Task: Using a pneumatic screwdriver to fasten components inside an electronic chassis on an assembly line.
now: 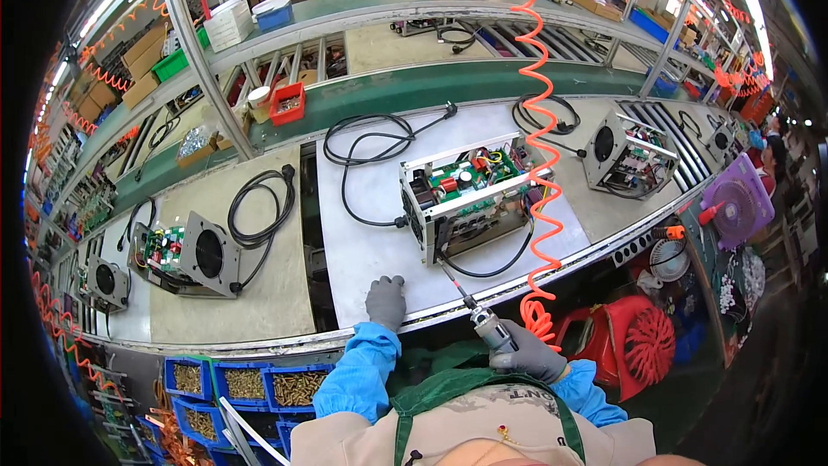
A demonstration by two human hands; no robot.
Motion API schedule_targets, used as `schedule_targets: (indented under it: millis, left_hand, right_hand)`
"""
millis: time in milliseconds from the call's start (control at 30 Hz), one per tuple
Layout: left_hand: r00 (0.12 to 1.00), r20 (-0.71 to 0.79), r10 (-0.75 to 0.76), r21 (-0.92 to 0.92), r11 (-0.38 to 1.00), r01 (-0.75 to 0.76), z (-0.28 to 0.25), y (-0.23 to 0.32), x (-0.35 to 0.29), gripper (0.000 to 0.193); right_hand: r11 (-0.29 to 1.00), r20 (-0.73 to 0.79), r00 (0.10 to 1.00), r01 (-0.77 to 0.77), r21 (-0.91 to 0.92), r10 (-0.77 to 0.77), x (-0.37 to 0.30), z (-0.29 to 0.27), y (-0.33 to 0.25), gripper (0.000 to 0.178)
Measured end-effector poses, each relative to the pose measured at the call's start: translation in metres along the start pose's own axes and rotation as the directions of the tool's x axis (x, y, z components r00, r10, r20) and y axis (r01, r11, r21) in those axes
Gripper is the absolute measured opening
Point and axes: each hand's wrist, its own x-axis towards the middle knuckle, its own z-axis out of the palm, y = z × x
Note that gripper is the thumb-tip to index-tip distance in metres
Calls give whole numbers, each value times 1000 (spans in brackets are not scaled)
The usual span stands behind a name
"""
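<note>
In my right hand (pixel 530 357), gloved in grey, is a silver power screwdriver (pixel 490 328). Its long thin bit points up and left, the tip close to the lower front corner of an open-framed electronic unit (pixel 470 198). That unit has a metal frame, a green circuit board, red parts and coloured wires, and stands on a white board (pixel 362 263). My left hand (pixel 386 302), also grey-gloved, rests at the board's front edge with its fingers curled in; whatever they may hold is hidden. A black power cable (pixel 369 140) lies coiled behind, plugged end outward.
More open units stand along the line, one to the left (pixel 185 255) and one to the right (pixel 630 155). An orange coiled air hose (pixel 542 103) hangs before the middle unit. Blue bins (pixel 214 384) of screws sit lower left; a red fan (pixel 647 345) stands lower right.
</note>
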Motion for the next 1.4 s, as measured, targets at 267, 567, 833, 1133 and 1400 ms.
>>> schedule_targets:
  millis: [267,567,833,1133,1400]
  left_hand:
    - [911,-334,-241,-471,880,60,20,-27,10,19]
    - [991,-90,-103,-357,932,64,33,-49,16,33]
    - [974,-100,-206,-550,827,118,-5,-27,6,29]
    - [989,19,-146,-200,969,147,4,3,13,28]
    - [914,404,28,-748,-566,347,-57,28,-1,24]
  right_hand:
    - [999,-45,998,-31,25,32,0,3,-3,69]
    - [997,-40,996,-74,6,74,8,-5,-3,75]
    - [985,-96,987,-119,124,131,11,1,-15,69]
    - [984,-61,985,-158,88,163,6,7,-9,73]
    - [988,94,985,-150,30,146,16,17,-28,96]
